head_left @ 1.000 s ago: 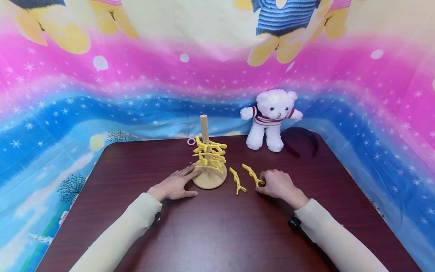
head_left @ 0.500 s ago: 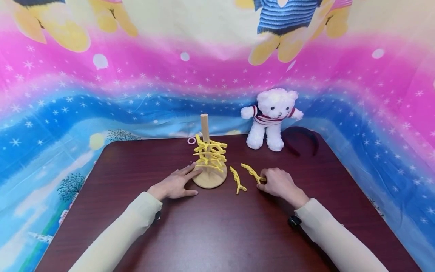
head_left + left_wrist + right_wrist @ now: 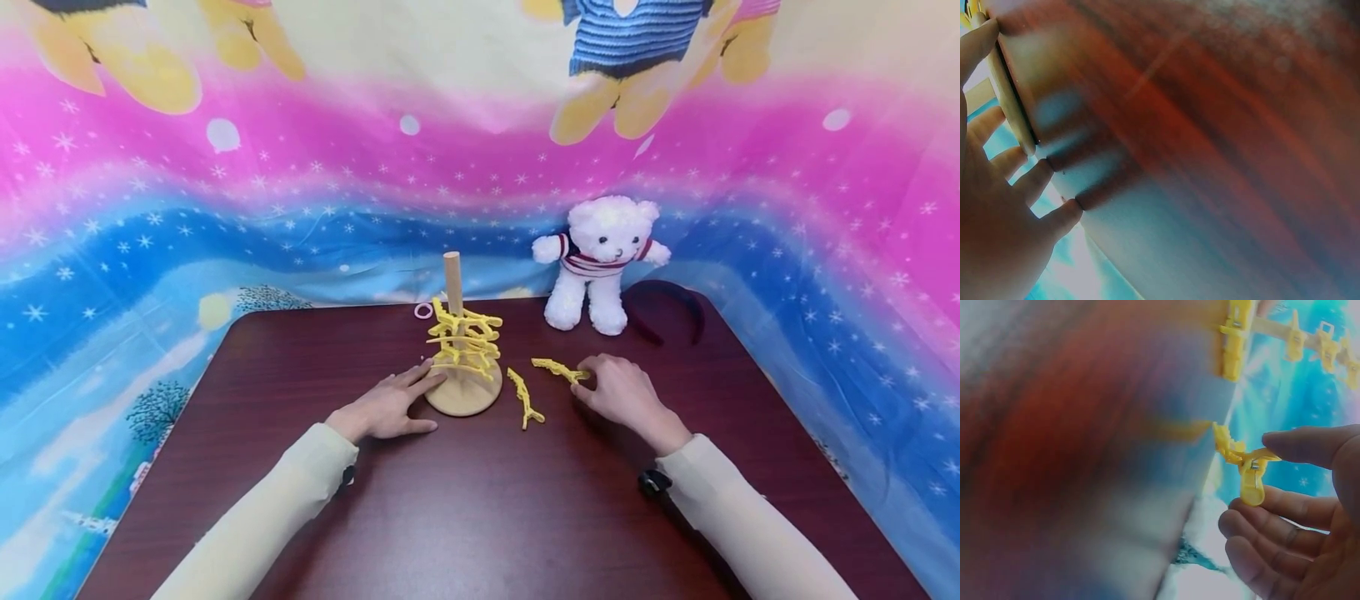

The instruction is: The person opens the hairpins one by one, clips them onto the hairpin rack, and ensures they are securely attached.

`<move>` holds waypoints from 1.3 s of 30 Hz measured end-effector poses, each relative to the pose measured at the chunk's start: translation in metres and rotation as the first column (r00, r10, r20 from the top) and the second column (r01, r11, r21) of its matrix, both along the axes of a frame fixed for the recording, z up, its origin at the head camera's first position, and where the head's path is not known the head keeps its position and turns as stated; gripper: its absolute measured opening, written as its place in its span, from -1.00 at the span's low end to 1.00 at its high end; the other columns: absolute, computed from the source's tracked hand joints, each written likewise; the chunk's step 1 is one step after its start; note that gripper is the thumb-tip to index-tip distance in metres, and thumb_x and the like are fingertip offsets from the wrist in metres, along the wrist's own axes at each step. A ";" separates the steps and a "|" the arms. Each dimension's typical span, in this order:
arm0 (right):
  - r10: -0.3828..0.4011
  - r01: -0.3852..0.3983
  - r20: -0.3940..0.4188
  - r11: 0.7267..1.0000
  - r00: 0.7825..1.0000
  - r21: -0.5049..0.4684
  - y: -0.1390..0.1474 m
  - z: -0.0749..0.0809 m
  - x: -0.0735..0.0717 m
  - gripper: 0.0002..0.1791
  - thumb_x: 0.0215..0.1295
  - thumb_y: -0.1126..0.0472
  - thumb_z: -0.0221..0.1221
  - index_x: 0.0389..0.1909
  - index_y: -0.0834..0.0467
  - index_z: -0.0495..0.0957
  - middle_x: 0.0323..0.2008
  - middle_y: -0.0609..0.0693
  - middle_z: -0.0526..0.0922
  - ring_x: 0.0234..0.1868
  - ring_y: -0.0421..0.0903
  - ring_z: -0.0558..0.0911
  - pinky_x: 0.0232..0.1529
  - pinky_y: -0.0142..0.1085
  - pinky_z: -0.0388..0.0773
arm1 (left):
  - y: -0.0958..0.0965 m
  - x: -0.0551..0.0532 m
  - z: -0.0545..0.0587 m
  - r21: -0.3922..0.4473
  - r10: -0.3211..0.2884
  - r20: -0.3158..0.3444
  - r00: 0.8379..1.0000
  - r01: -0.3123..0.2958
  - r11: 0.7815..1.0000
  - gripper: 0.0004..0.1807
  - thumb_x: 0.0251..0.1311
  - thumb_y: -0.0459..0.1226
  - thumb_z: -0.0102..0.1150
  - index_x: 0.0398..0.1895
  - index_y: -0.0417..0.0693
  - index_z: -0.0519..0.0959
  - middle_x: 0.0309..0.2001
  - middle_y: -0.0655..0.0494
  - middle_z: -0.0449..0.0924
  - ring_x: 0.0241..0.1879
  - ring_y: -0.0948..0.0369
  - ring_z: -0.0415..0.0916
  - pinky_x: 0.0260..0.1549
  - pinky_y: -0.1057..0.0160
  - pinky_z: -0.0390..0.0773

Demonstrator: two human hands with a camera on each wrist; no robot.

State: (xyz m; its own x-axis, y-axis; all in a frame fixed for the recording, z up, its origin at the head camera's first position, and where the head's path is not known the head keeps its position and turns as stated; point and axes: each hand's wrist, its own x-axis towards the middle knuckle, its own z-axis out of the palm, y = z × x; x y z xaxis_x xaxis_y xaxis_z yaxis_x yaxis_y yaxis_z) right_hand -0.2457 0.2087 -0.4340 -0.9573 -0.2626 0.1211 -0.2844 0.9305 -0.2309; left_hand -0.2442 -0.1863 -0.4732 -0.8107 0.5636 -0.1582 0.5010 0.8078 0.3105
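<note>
The right hand (image 3: 618, 393) pinched the near end of a yellow clip (image 3: 558, 369) between thumb and fingertips, the clip lifted slightly off the dark wooden table (image 3: 487, 517) and pointing left toward the wooden stand (image 3: 461, 392); the right wrist view showed the same clip (image 3: 1242, 464) caught between the thumb above and the curled fingers (image 3: 1272, 531) below. A second yellow clip (image 3: 523, 398) lay flat on the table just left of the held one, between it and the stand's round base. The stand had an upright peg (image 3: 452, 279) with a stack of yellow clips (image 3: 463, 343) threaded around it. The left hand (image 3: 390, 406) lay flat on the table with its fingers straight and relaxed, gripping nothing, the fingertips touching the left edge of the stand's base; the left wrist view showed the fingers (image 3: 1035, 181) spread against the tabletop beside that base (image 3: 1013, 100). At the far side of the table stood a white teddy bear (image 3: 597, 262) in a striped shirt, with a dark headband (image 3: 667, 307) just right of it, and a small pink ring (image 3: 423, 311) lay far left of the stand, near the table's back edge
</note>
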 end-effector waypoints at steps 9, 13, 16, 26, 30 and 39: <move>0.046 -0.058 -0.108 0.992 0.993 -0.110 0.001 0.023 -0.004 -0.59 0.15 0.01 0.40 -0.09 0.22 0.72 -0.26 0.09 0.77 -0.26 0.03 0.69 -0.20 -0.02 0.62 | 0.001 0.000 0.000 -0.003 0.008 -0.002 1.000 -0.008 1.000 -0.07 0.25 0.25 0.16 0.61 0.28 0.03 0.64 0.00 -0.21 0.59 -0.04 -0.04 0.46 -0.28 0.09; 0.064 -0.079 -0.114 0.987 0.991 -0.137 0.001 0.034 -0.004 -0.62 0.16 0.02 0.40 -0.11 0.20 0.73 -0.31 0.06 0.77 -0.32 -0.02 0.69 -0.26 -0.08 0.61 | 0.001 0.001 0.000 -0.008 0.009 0.000 1.000 -0.009 1.000 -0.07 0.25 0.24 0.16 0.61 0.27 0.03 0.64 0.00 -0.21 0.59 -0.05 -0.04 0.46 -0.28 0.09; 0.069 -0.088 -0.118 0.983 0.991 -0.160 -0.001 0.042 -0.003 -0.64 0.17 0.02 0.40 -0.11 0.17 0.73 -0.32 0.02 0.76 -0.35 -0.07 0.68 -0.30 -0.13 0.62 | 0.001 0.001 0.001 -0.009 0.009 0.002 1.000 -0.009 1.000 -0.07 0.25 0.24 0.17 0.61 0.26 0.03 0.64 -0.01 -0.20 0.59 -0.05 -0.05 0.46 -0.28 0.09; 0.100 -0.138 -0.187 0.969 0.977 -0.206 -0.007 0.068 -0.001 -0.69 0.22 0.08 0.36 -0.06 0.13 0.72 -0.32 -0.01 0.73 -0.37 -0.11 0.68 -0.28 -0.13 0.61 | 0.002 0.002 0.002 -0.006 0.006 0.002 1.000 -0.006 1.000 -0.07 0.26 0.22 0.17 0.61 0.23 0.04 0.64 -0.03 -0.19 0.59 -0.06 -0.05 0.46 -0.28 0.08; 0.110 -0.164 -0.238 0.962 0.965 -0.220 -0.010 0.077 -0.001 -0.71 0.22 0.11 0.36 -0.07 0.14 0.73 -0.36 -0.02 0.72 -0.40 -0.12 0.68 -0.31 -0.15 0.61 | 0.001 0.001 0.001 -0.006 0.009 0.004 1.000 -0.009 1.000 -0.07 0.25 0.23 0.18 0.61 0.24 0.04 0.64 -0.03 -0.19 0.58 -0.06 -0.05 0.45 -0.29 0.09; 0.121 -0.192 -0.275 0.950 0.954 -0.247 -0.020 0.093 -0.002 -0.73 0.22 0.12 0.38 -0.08 0.11 0.73 -0.36 -0.05 0.72 -0.39 -0.14 0.68 -0.31 -0.19 0.62 | 0.001 0.000 0.000 -0.001 0.007 -0.002 1.000 -0.007 1.000 -0.07 0.25 0.24 0.17 0.60 0.26 0.03 0.64 -0.02 -0.20 0.59 -0.05 -0.04 0.46 -0.28 0.09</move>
State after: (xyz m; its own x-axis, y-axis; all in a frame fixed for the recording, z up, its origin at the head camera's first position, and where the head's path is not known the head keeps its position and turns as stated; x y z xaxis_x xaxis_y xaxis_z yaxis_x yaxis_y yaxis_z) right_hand -0.2474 0.1890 -0.3413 -0.8347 -0.3304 0.4405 -0.5031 0.7827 -0.3663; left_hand -0.2440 -0.1855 -0.4728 -0.8149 0.5578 -0.1571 0.4961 0.8116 0.3084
